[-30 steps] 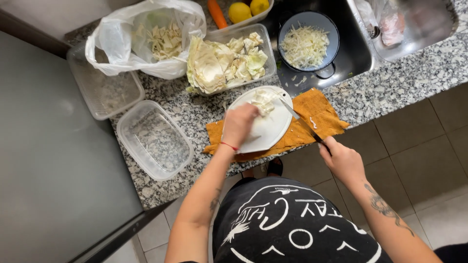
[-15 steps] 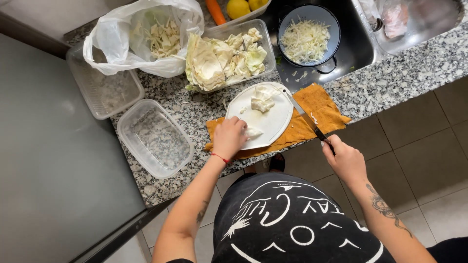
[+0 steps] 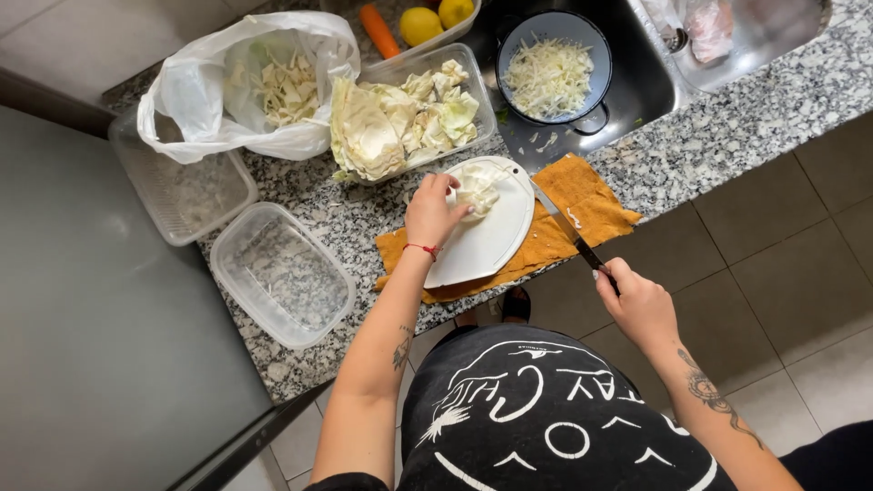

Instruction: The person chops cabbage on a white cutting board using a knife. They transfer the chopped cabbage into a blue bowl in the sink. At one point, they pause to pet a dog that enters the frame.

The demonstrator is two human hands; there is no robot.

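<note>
My left hand (image 3: 433, 209) rests its fingertips on a pale cabbage piece (image 3: 479, 185) at the far end of a white cutting board (image 3: 491, 238). The board lies on an orange cloth (image 3: 569, 195) spread over the speckled granite counter (image 3: 727, 127). My right hand (image 3: 637, 300) grips the black handle of a knife (image 3: 566, 225), whose blade lies over the cloth just right of the board, apart from the cabbage.
A clear tub of cabbage leaves (image 3: 409, 114) sits behind the board. A white plastic bag of scraps (image 3: 245, 82), two empty clear containers (image 3: 282, 273), a dark bowl of shredded cabbage (image 3: 553, 68) in the sink, a carrot (image 3: 378, 30) and lemons (image 3: 436, 18) stand around.
My left hand slid back toward me, then returned to the far end of the board onto the cabbage piece. The knife hand drew back off the board to the right.
</note>
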